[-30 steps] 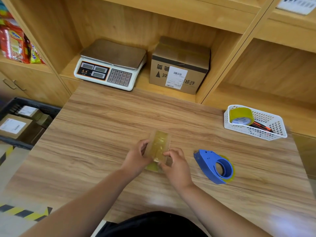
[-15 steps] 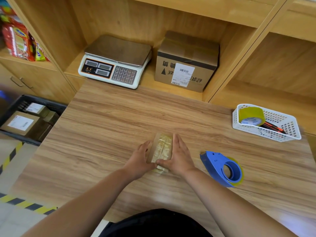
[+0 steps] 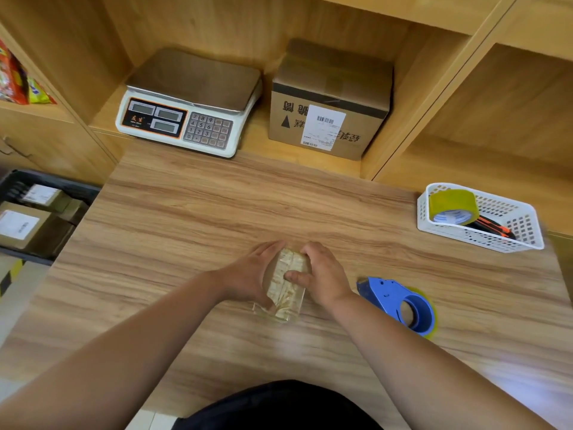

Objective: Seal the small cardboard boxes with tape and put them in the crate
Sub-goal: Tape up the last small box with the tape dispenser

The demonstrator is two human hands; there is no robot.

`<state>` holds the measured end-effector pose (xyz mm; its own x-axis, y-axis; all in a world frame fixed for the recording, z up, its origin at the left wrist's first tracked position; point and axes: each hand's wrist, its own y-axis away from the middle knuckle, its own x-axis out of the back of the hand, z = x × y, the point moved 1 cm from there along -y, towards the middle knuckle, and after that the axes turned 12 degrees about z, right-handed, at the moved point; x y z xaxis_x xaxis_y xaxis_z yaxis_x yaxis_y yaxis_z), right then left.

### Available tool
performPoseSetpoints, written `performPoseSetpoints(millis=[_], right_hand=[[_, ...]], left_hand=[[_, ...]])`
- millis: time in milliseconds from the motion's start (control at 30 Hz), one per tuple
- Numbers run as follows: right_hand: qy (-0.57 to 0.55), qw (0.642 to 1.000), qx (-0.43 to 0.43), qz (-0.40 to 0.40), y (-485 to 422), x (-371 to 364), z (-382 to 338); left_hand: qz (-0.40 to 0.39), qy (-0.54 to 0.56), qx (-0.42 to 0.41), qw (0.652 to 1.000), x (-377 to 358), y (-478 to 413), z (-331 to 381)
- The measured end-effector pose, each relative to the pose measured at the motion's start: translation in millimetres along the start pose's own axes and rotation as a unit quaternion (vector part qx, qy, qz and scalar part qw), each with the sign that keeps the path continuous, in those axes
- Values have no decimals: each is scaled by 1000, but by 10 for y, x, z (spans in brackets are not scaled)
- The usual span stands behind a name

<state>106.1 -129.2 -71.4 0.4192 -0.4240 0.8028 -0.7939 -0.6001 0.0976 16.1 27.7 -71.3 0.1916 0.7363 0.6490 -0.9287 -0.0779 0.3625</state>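
Wooden worktop (image 3: pixel 186 231) is viewed from above. A black crate (image 3: pixel 52 181) is seen beyond its left edge, with labelled boxes inside. The left hand (image 3: pixel 248 277) and right hand (image 3: pixel 325 274) are curled round a small box (image 3: pixel 288 283), gripped from both sides mid-worktop, with the right thumb laid across its taped top. A blue tape dispenser (image 3: pixel 400 301) is set just right of the right hand.

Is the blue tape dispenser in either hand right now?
No, the blue tape dispenser lies on the table beside the right hand.

Blue tape dispenser (image 3: pixel 400 305), white perforated basket (image 3: pixel 511 240) with a yellow-green tape roll (image 3: pixel 451 202), wood-grain table (image 3: pixel 186 231).
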Motion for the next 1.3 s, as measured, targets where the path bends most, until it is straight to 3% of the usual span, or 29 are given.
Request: performPoseSetpoints(millis=[467,600,867,1300], right_hand=[[-92,993,-12,68,-186,-116,100],[-95,993,-12,68,-157,-120,89],[-50,997,-48,-42,89,-122,66],[22,999,-13,29,-29,-167,50]], left_hand=[[125,192,34,973,-20,-310,-88],[153,202,37,967,-46,-337,-70],[258,210,26,943,-257,-348,-109],[284,142,25,948,-276,-334,-69]])
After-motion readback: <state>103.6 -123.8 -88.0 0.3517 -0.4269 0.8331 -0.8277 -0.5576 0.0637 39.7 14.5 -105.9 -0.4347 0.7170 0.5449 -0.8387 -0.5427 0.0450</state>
